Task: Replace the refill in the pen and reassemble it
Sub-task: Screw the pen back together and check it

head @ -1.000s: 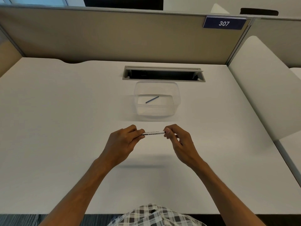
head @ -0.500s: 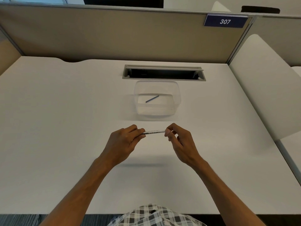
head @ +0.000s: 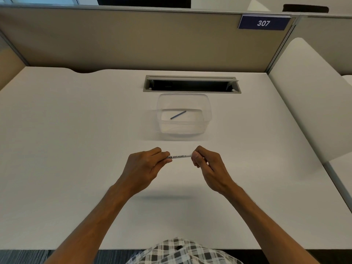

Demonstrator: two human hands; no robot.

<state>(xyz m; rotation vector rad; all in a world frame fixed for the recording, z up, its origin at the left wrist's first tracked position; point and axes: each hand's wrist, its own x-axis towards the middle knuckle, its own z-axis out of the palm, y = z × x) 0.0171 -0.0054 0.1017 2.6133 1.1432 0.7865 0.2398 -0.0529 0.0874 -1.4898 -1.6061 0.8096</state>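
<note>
A slim white pen printed with "WHITE BOARD" lies level in the air above the white desk, held at both ends. My left hand grips its left end, which is hidden in the fingers. My right hand pinches its right end between thumb and fingers. A thin blue refill lies slanted on the floor of a clear plastic tub just beyond my hands.
A recessed cable slot runs along the desk behind the tub. Beige partitions close off the back, with a "307" sign. A white divider panel borders the right side.
Both hands and the pen have hardly shifted; the grip at each end is the same. The tub and refill have not moved.
</note>
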